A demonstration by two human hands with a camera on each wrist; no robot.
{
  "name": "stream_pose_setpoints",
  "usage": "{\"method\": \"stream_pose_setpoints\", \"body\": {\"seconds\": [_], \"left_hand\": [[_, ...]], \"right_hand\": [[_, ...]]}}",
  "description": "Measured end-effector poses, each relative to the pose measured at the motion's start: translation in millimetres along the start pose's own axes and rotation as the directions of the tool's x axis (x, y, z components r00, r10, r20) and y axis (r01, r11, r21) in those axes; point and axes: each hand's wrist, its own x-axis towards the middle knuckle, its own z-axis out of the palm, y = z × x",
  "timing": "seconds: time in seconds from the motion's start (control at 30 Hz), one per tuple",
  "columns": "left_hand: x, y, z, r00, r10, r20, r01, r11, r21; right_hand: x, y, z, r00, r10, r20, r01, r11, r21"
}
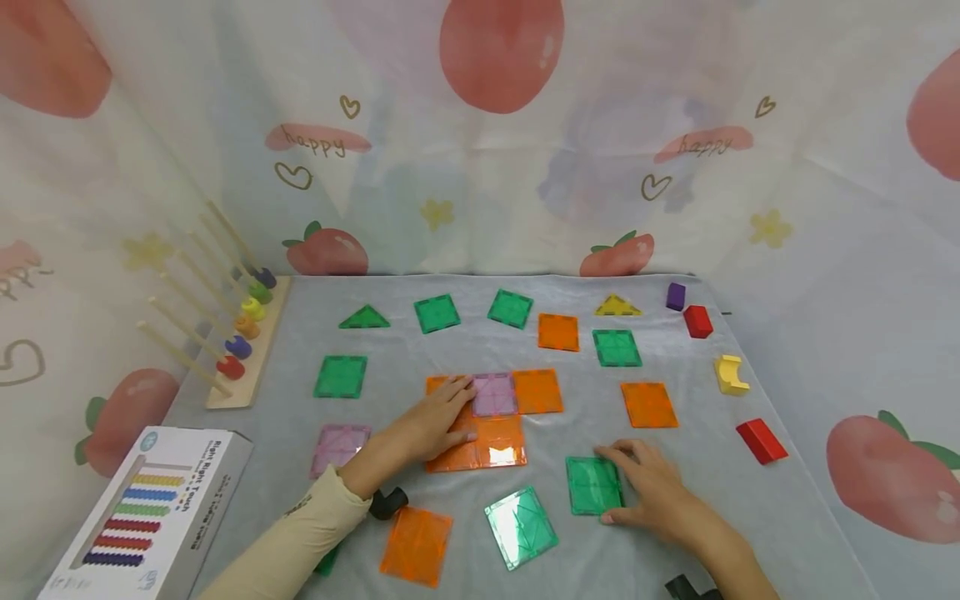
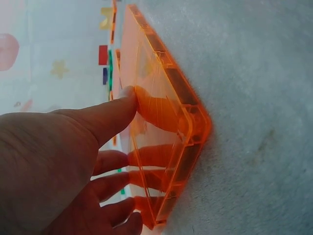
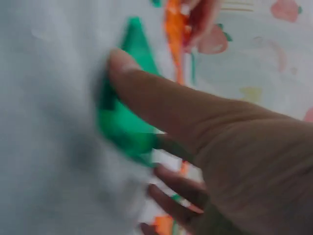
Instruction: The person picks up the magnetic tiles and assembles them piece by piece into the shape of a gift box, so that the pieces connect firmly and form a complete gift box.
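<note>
My left hand (image 1: 433, 423) rests on a group of flat orange magnetic tiles (image 1: 501, 442), fingers extended over the left side. In the left wrist view the thumb and fingertips lie on the see-through orange surface (image 2: 156, 117). A purple square tile (image 1: 495, 395) sits just beyond the fingertips, beside another orange square tile (image 1: 537, 391). My right hand (image 1: 651, 487) holds a green square tile (image 1: 592, 486) at its right side, thumb by the near corner and index finger by the far one. In the blurred right wrist view, the green tile (image 3: 134, 117) lies between thumb and fingers.
Loose green, orange, purple and yellow tiles surround the group, including a green square (image 1: 521, 527) and an orange square (image 1: 416, 547) in front. A wooden peg board (image 1: 258, 350) and a white box (image 1: 150, 508) stand left. Several small blocks, one red (image 1: 762, 441), line the right edge.
</note>
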Motion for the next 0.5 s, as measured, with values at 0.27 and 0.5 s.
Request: {"method": "stream_pose_setpoints", "body": {"seconds": [0.27, 0.5], "left_hand": [[-0.4, -0.3, -1.6, 1.000, 0.005, -0.001, -0.005, 1.000, 0.010], [-0.2, -0.8, 1.2, 1.000, -0.003, 0.000, 0.003, 1.000, 0.010]], "right_hand": [[1.8, -8.4, 4.2, 1.000, -0.015, -0.023, 0.014, 0.998, -0.066], [19.3, -19.2, -4.7, 0.994, -0.103, -0.035, 0.100, 0.991, -0.094]]}}
